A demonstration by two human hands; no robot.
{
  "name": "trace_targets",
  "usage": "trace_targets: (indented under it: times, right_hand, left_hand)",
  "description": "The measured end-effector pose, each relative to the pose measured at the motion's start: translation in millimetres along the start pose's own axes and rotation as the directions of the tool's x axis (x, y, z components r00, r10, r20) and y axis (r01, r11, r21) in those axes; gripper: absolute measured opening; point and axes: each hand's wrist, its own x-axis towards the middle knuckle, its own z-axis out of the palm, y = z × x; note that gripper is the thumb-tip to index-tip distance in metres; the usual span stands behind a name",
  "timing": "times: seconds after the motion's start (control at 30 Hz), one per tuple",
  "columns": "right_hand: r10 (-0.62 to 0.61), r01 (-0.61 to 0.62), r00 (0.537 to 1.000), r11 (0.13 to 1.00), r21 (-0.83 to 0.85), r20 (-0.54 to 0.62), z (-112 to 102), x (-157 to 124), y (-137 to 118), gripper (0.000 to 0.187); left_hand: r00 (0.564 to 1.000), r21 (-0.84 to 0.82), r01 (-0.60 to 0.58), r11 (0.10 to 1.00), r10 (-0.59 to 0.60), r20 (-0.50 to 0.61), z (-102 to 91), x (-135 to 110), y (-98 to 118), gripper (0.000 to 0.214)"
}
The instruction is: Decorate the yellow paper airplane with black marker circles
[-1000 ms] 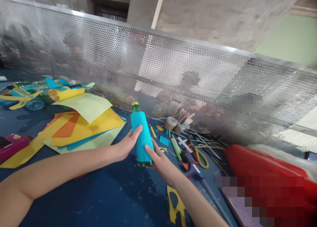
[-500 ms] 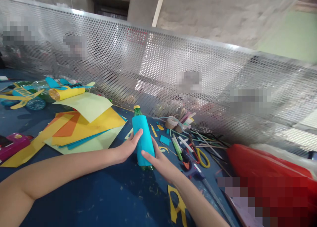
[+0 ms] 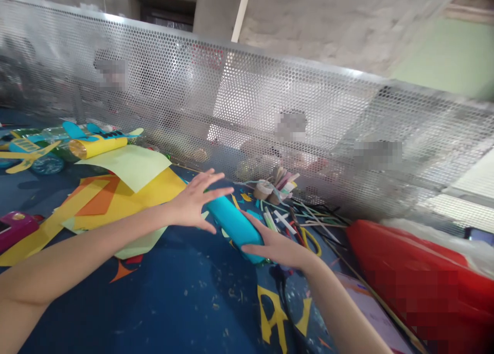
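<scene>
A green bottle wrapped in turquoise paper (image 3: 234, 226) lies on its side on the blue table (image 3: 181, 297). My left hand (image 3: 193, 202) is open with fingers spread, its palm over the bottle's neck end. My right hand (image 3: 278, 245) is flat and open against the bottle's lower end, fingers stretched out along the paper. Neither hand grips the bottle; both press on it from either side.
Yellow, orange and pale green paper sheets (image 3: 127, 189) lie to the left. Paper-covered bottle planes (image 3: 77, 144) sit at the far left. Scissors, sticks and tape rolls (image 3: 289, 210) lie behind the bottle. A perforated metal screen (image 3: 270, 117) runs along the back. A red bag (image 3: 417, 271) lies at right.
The bottle stood upright between my hands; now it lies tipped on its side. My left hand has opened and spread over its top end, and my right hand moved to its base.
</scene>
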Motion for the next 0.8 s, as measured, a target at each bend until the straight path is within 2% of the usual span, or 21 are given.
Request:
trace_targets:
  times: [0.07,0.1,0.17,0.23,0.3,0.37,0.43,0.5,0.57,0.6,0.67,0.73,0.8]
  right_hand:
    - [0.022,-0.012,0.995,0.995,-0.095,0.1,-2.8,-1.4,-2.4,0.097]
    - [0.03,-0.012,0.989,0.991,-0.13,0.143,-3.9,-1.7,-3.5,0.098]
    - [0.042,-0.01,0.982,0.986,-0.169,0.185,-5.6,-1.6,-4.8,0.096]
    - [0.048,-0.02,0.986,0.985,-0.172,0.161,-7.1,-0.6,-4.0,0.091]
    - [0.043,-0.031,0.996,0.988,-0.154,0.078,-8.4,1.6,-1.2,0.081]
    - [0.017,-0.026,0.998,0.988,-0.152,-0.062,-10.0,4.6,2.5,0.067]
    - [-0.005,-0.038,0.976,0.98,-0.196,-0.218,-13.3,7.3,6.8,0.056]
    - [0.016,-0.111,0.941,0.958,-0.263,-0.339,-19.5,7.6,11.8,0.05]
    - [0.09,-0.245,0.913,0.901,-0.358,-0.399,-28.6,4.4,17.8,0.042]
    - [0.141,-0.325,0.901,0.844,-0.427,-0.409,-33.5,1.6,21.2,0.037]
    - [0.298,-0.486,0.869,0.67,-0.561,-0.395,-41.9,-4.8,28.1,0.022]
    - [0.497,-0.607,0.792,0.574,-0.55,-0.355,-45.8,-10.3,33.6,0.019]
    - [0.628,-0.696,0.71,0.56,-0.449,-0.317,-43.6,-13.0,36.6,0.028]
  left_hand:
    - [0.975,0.109,-0.157,0.981,0.136,0.178,1.2,0.0,3.9,0.094]
    - [0.954,0.148,-0.204,0.968,0.163,0.251,3.6,-0.2,5.8,0.09]
    - [0.925,0.213,-0.241,0.947,0.158,0.346,9.4,-1.4,8.2,0.08]
    - [0.919,0.262,-0.244,0.934,0.136,0.37,14.2,-3.1,7.8,0.07]
    - [0.933,0.279,-0.215,0.936,0.112,0.343,17.7,-4.9,5.2,0.066]
    - [0.955,0.26,-0.131,0.957,0.052,0.291,20.7,-6.2,2.2,0.068]
    - [0.968,0.228,-0.01,0.974,-0.048,0.245,24.1,-7.3,0.0,0.07]
    - [0.963,0.213,0.1,0.972,-0.149,0.225,27.8,-8.7,-1.5,0.073]
    - [0.946,0.228,0.179,0.957,-0.231,0.227,30.8,-10.7,-3.1,0.075]
    - [0.937,0.241,0.206,0.948,-0.262,0.231,31.7,-11.7,-4.1,0.076]
    - [0.922,0.264,0.244,0.933,-0.307,0.235,32.5,-13.4,-5.9,0.078]
    - [0.914,0.265,0.269,0.926,-0.332,0.232,32.3,-14.2,-7.0,0.079]
    - [0.909,0.255,0.291,0.922,-0.349,0.225,32.1,-14.0,-7.2,0.078]
